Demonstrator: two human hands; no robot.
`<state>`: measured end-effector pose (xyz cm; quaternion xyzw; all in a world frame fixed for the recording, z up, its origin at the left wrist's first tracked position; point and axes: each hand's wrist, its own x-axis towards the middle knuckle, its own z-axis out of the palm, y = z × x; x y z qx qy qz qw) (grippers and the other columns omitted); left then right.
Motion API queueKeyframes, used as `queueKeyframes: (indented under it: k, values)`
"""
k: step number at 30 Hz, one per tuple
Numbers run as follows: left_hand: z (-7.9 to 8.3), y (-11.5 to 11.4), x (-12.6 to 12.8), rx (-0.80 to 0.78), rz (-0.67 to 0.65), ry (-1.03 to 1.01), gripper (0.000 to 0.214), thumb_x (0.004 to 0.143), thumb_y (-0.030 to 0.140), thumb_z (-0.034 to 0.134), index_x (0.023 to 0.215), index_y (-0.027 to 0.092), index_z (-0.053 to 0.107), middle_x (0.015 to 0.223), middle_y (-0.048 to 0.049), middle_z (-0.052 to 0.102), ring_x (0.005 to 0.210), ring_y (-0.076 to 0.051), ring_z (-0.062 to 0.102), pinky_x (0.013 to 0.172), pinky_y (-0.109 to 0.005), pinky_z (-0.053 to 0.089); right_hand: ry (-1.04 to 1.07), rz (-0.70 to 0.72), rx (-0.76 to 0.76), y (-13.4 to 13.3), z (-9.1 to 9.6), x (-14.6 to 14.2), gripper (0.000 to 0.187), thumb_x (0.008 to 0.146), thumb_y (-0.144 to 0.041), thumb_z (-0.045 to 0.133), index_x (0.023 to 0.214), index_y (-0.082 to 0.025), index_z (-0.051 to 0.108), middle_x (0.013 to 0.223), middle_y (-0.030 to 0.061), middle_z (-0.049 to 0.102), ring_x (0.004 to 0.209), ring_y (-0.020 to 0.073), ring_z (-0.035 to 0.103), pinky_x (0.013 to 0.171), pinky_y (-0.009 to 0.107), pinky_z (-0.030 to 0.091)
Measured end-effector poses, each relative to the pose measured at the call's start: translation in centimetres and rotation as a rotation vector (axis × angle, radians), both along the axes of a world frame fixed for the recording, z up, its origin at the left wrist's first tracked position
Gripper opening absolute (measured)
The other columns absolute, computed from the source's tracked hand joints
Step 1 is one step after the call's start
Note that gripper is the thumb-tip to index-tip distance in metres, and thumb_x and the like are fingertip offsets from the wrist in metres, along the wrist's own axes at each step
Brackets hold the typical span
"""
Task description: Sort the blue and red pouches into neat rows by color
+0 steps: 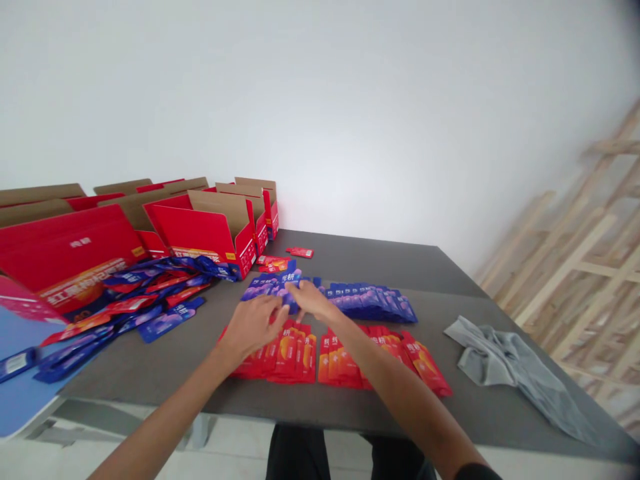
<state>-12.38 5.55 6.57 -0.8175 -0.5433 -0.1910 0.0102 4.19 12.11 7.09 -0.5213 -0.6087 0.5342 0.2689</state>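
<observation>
Your right hand looks narrowed, thumb and finger pinched on a blue packet; your left hand is curled against the same spot, but you cannot tell from here whether it grips anything. That packet sits right at your fingertips, among blue ones. A hurried pull there could drag its neighbours out of line, since they overlap closely. Your wrists pass over the red packets just nearer you than your fingers, so a low sleeve or forearm could skew that row. The blue row right of your fingers leans in a fan and might slump if nudged.

The packets look like flat, glossy film pouches, probably slippery on each other. Left of your fingers, a tangled heap of them lies before stiff red cartons with brown cardboard insides. Well to the right, a limp grey cloth lies crumpled on the smooth dark table.
</observation>
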Motion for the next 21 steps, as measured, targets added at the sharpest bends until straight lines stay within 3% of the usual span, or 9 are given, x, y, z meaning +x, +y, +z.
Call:
queueKeyframes:
  k: [4,8,12,16,21]
  values:
    - [-1.6,3.4,-4.3,-0.016,-0.016,-0.152,0.053,0.106,0.047,0.023,0.098,0.02,0.068,0.107,-0.0115,0.072,0.109,-0.027,0.065,0.101,-0.041,0.051,0.062,-0.11,-0.077,3.2,-0.1,2.6,0.022,0.11,-0.033,0.048,0.103,-0.015,0.059,0.066,-0.0012,0.062,0.045,0.0116,0.058,0.038,0.017,0.041]
    - [-4.7,8.3,-8.2,-0.121,-0.077,-0.213,0.059,0.104,0.053,0.022,0.111,0.018,0.069,0.12,-0.0125,0.071,0.12,-0.027,0.061,0.114,-0.045,0.046,0.062,-0.131,-0.137,6.0,-0.9,2.5,0.021,0.111,-0.031,0.047,0.112,-0.013,0.056,0.076,0.0003,0.065,0.051,0.0111,0.064,0.051,0.021,0.056]
    - [-7.8,11.7,-9.7,-0.238,-0.097,-0.217,0.077,0.099,0.066,0.021,0.132,0.016,0.068,0.145,-0.0161,0.064,0.139,-0.032,0.053,0.124,-0.051,0.037,0.047,-0.082,-0.196,7.5,-2.3,-0.1,0.019,0.107,-0.029,0.056,0.109,-0.011,0.057,0.078,0.0006,0.065,0.062,0.0137,0.073,0.067,0.027,0.064]
    - [-9.4,12.9,-9.6,-0.246,-0.122,-0.238,0.083,0.098,0.073,0.02,0.132,0.018,0.071,0.145,-0.014,0.065,0.141,-0.032,0.053,0.125,-0.05,0.037,-0.045,-0.044,-0.204,8.6,-3.7,-3.0,0.017,0.104,-0.029,0.061,0.106,-0.013,0.061,0.085,0.0057,0.073,0.063,0.0152,0.075,0.066,0.027,0.065]
    - [-9.7,12.9,-9.5,-0.239,-0.119,-0.257,0.081,0.1,0.071,0.019,0.133,0.019,0.072,0.142,-0.0123,0.067,0.139,-0.03,0.054,0.125,-0.046,0.038,-0.27,-0.018,-0.133,9.9,-4.7,-5.2,0.023,0.103,-0.033,0.059,0.11,-0.013,0.066,0.096,0.0107,0.08,0.067,0.0165,0.077,0.062,0.023,0.061]
